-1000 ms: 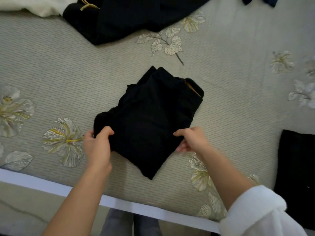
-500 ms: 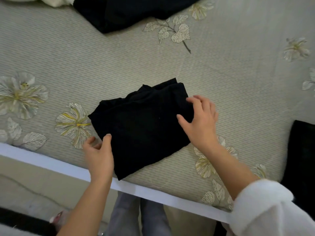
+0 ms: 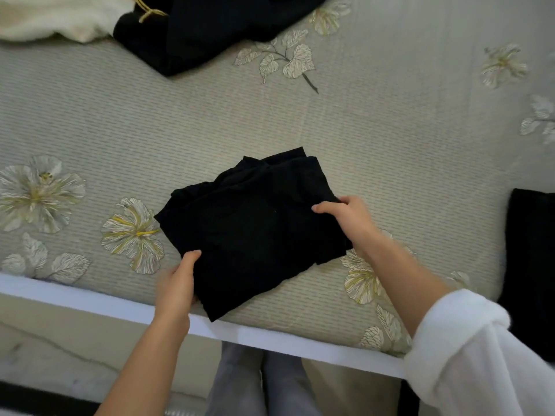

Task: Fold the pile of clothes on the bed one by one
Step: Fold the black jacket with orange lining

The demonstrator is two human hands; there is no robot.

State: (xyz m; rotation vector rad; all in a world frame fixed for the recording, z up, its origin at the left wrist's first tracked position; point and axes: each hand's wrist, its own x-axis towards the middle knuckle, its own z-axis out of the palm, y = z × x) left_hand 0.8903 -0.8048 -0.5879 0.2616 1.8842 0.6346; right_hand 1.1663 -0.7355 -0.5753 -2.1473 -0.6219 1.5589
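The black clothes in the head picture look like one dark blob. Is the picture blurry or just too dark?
Head view: not blurry, the bed weave and flowers look crisp; the folded black garment is so dark that the soft, even light shows few creases; no glare; only faint shadows by the left hand and right hand gripping it.

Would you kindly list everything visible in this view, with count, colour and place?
folded garment: one, black, bed's near edge, centre
loose clothes: heap, black with yellow cord, far side
fluffy garment: one, cream, far left corner
dark cloth: one, black, bed's right edge
bed cover: one, pale green with flower prints, underneath everything
trousers: one pair, grey, below the bed edge
sleeve: one, white, right arm
left hand: one, grips folded garment's near-left edge
right hand: one, grips folded garment's right edge
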